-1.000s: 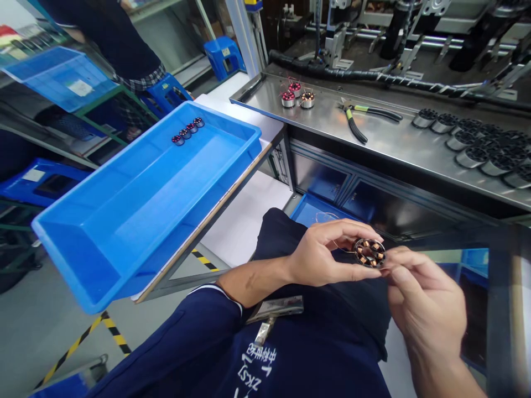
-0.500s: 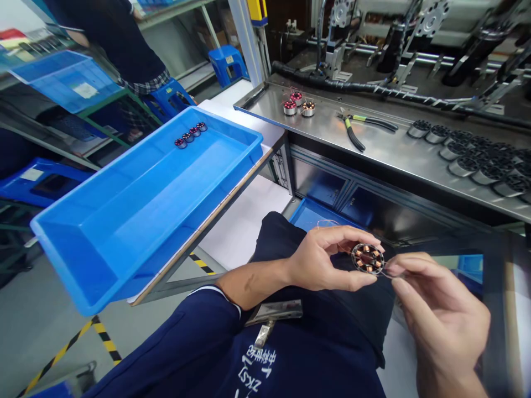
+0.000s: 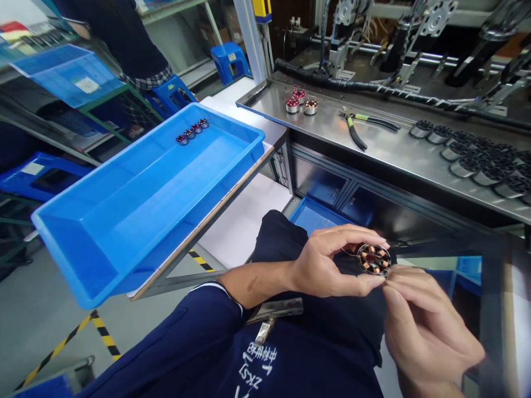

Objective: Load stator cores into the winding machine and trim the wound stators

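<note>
Lower right, your left hand (image 3: 332,262) grips the round metal ring of copper coils (image 3: 376,270); your right hand (image 3: 431,326) pinches narrowly at its edge, contents hidden; uneven tugging could slip the ring loose

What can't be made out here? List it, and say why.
Head view:
Coil ring: its far side, turned away from the camera.
Right hand: what, if anything, it pinches, hidden by its grip.
Black-topped rings: the full count, cut off by the right edge.
Co-worker: head, cut off by the top edge.
Bin label: writing, too small and blurred.
</note>
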`<state>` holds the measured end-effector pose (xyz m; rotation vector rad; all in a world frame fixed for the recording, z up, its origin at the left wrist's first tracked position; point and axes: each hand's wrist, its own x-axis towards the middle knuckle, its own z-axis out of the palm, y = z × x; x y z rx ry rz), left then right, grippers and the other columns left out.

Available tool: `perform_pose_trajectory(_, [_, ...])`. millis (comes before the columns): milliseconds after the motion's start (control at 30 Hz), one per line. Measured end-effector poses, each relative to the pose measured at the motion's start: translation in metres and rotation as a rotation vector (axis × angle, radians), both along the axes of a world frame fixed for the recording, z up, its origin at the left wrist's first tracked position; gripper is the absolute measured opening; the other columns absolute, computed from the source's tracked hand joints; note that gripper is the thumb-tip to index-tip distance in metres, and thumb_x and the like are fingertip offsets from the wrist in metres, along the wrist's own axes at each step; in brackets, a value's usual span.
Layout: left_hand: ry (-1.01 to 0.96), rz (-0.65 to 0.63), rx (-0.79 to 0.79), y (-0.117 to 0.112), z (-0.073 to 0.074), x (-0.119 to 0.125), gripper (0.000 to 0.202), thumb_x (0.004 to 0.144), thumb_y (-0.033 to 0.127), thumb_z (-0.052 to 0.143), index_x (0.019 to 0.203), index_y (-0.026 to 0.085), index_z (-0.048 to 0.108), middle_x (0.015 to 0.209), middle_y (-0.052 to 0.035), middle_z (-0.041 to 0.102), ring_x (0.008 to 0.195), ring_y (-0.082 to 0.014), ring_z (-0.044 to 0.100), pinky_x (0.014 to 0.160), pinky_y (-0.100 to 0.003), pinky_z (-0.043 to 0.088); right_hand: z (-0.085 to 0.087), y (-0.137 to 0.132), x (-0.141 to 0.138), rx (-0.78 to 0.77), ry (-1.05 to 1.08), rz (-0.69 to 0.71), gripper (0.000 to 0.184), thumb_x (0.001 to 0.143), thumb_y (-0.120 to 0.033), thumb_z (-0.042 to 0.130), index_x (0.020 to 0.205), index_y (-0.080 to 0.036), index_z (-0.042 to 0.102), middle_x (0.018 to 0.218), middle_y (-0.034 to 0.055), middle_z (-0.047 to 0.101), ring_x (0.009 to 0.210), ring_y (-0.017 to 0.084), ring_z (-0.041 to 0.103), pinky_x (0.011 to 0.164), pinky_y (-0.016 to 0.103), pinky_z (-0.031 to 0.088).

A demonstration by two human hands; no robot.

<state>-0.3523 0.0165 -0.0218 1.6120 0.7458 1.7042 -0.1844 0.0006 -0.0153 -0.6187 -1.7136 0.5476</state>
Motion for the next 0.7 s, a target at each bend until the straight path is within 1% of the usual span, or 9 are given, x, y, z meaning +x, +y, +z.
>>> perform_pose_trajectory(67, [-0.07, -0.088, -0.083, -0.001, 0.002, 0.001, 0.041, 0.069, 0.016, 0.085, 0.108, 0.013, 0.071, 0.103, -0.0105, 0.078, 0.092, -0.0183, 0.075, 0.083, -0.028, 0.063, -0.001, 0.005, 0.005, -0.006, 0.011, 0.02, 0.034, 0.078, 0.004, 0.072, 0.105, -0.016, 0.074, 0.089, 0.0042, 0.07, 0.081, 0.021, 0.065, 0.073, 0.04, 0.053])
perform_pose_trajectory(167, [-0.22, -0.308, -0.301, -0.003, 0.006, 0.001, 0.041, 0.068, 0.015, 0.086, 0.106, 0.013, 0.071, 0.096, -0.0073, 0.077, 0.083, -0.0139, 0.073, 0.081, -0.026, 0.061, 0.003, 0.019, 0.017, -0.015, 0.005, 0.074, 0.048, 0.074, 0.001, 0.079, 0.118, -0.019, 0.073, 0.096, 0.0059, 0.067, 0.092, 0.023, 0.063, 0.076, 0.04, 0.053])
perform_pose_trajectory(267, [-0.336, -0.494, -0.498, -0.005, 0.011, 0.001, 0.041, 0.064, 0.01, 0.087, 0.102, 0.014, 0.072, 0.089, -0.0036, 0.076, 0.08, -0.0106, 0.071, 0.082, -0.024, 0.058, 0.014, 0.034, 0.027, 0.001, -0.096, 0.229, 0.057, 0.074, -0.002, 0.082, 0.127, -0.021, 0.07, 0.111, 0.009, 0.064, 0.104, 0.024, 0.061, 0.078, 0.038, 0.053])
perform_pose_trajectory(333, [-0.396, -0.571, -0.593, -0.006, 0.013, 0.002, 0.041, 0.062, 0.006, 0.087, 0.1, 0.014, 0.073, 0.085, -0.0015, 0.075, 0.079, -0.0092, 0.07, 0.082, -0.023, 0.057, 0.022, 0.042, 0.029, 0.034, -0.173, 0.328, 0.052, 0.077, -0.005, 0.081, 0.126, -0.022, 0.071, 0.116, 0.0097, 0.063, 0.107, 0.024, 0.06, 0.08, 0.039, 0.054])
perform_pose_trajectory(433, [-0.448, -0.64, -0.709, -0.005, 0.016, 0.003, 0.05, 0.053, 0.002, 0.091, 0.097, 0.015, 0.073, 0.083, 0.0003, 0.075, 0.08, -0.0094, 0.07, 0.082, -0.023, 0.056, 0.031, 0.047, 0.028, 0.037, -0.227, 0.386, 0.038, 0.082, -0.01, 0.079, 0.117, -0.024, 0.074, 0.118, 0.0087, 0.063, 0.108, 0.024, 0.06, 0.082, 0.04, 0.054])
perform_pose_trajectory(500, [-0.461, -0.669, -0.78, -0.004, 0.017, 0.002, 0.053, 0.049, 0.004, 0.094, 0.096, 0.016, 0.074, 0.082, 0.0006, 0.076, 0.078, -0.0097, 0.07, 0.081, -0.023, 0.056, 0.034, 0.046, 0.027, 0.035, -0.25, 0.376, 0.028, 0.084, -0.01, 0.077, 0.109, -0.024, 0.075, 0.118, 0.0074, 0.064, 0.109, 0.023, 0.06, 0.082, 0.038, 0.054])
perform_pose_trajectory(567, [-0.469, -0.688, -0.846, -0.002, 0.018, 0.001, 0.047, 0.053, 0.012, 0.096, 0.095, 0.015, 0.074, 0.081, 0.0001, 0.075, 0.076, -0.0097, 0.07, 0.078, -0.023, 0.056, 0.035, 0.042, 0.026, 0.069, -0.287, 0.318, 0.02, 0.086, -0.007, 0.074, 0.098, -0.024, 0.074, 0.114, 0.0056, 0.064, 0.108, 0.021, 0.06, 0.081, 0.036, 0.053])
perform_pose_trajectory(633, [-0.477, -0.703, -0.899, -0.001, 0.02, 0.0, 0.041, 0.059, 0.019, 0.095, 0.095, 0.015, 0.075, 0.082, -0.0011, 0.076, 0.077, -0.0101, 0.071, 0.077, -0.024, 0.056, 0.034, 0.036, 0.027, 0.113, -0.323, 0.198, 0.02, 0.086, -0.004, 0.071, 0.09, -0.024, 0.073, 0.109, 0.0041, 0.065, 0.104, 0.019, 0.061, 0.079, 0.033, 0.054])
perform_pose_trajectory(700, [-0.488, -0.717, -0.929, -0.001, 0.021, -0.001, 0.041, 0.06, 0.02, 0.095, 0.096, 0.015, 0.075, 0.085, -0.0019, 0.076, 0.078, -0.01, 0.071, 0.077, -0.023, 0.057, 0.03, 0.027, 0.029, 0.164, -0.347, 0.073, 0.022, 0.085, -0.002, 0.071, 0.086, -0.024, 0.073, 0.105, 0.0032, 0.065, 0.1, 0.018, 0.062, 0.079, 0.033, 0.055])
